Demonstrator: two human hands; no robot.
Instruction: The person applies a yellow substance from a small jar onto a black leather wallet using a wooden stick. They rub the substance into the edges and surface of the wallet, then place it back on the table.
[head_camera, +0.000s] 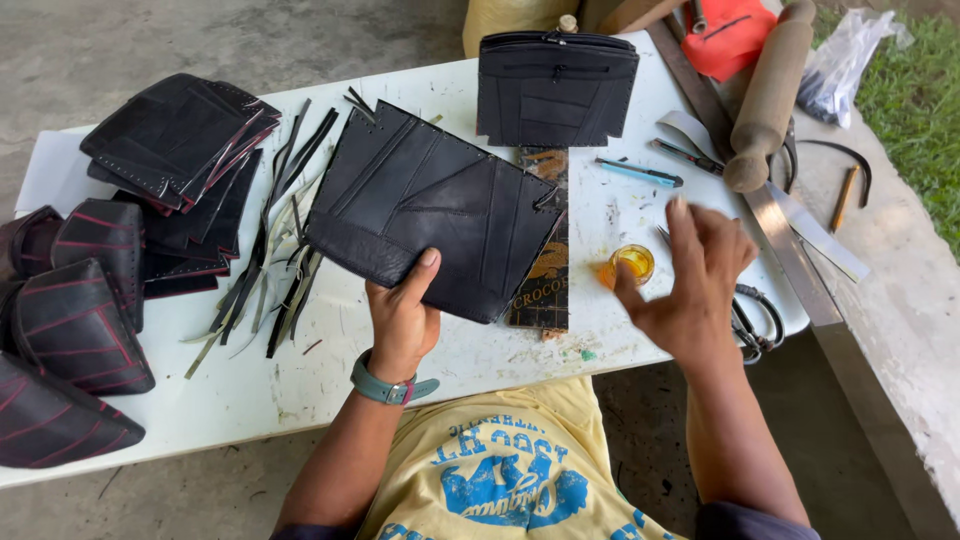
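My left hand (402, 318) grips the lower edge of a flat black stitched panel (430, 205), thumb on top, holding it tilted above the white table (300, 370). My right hand (692, 280) hovers to the right with fingers spread and nothing in it, just right of a small round jar of amber glue (631, 263). A finished black pouch (555, 88) stands at the table's far edge behind the panel.
Stacks of black panels (180, 135) and red-stitched pieces (75, 320) lie at the left, with thin black strips (275, 260) beside them. Scissors (752, 322), a blue pen (640, 172), a wooden rolling pin (768, 95) and a metal ruler (790, 245) lie at the right.
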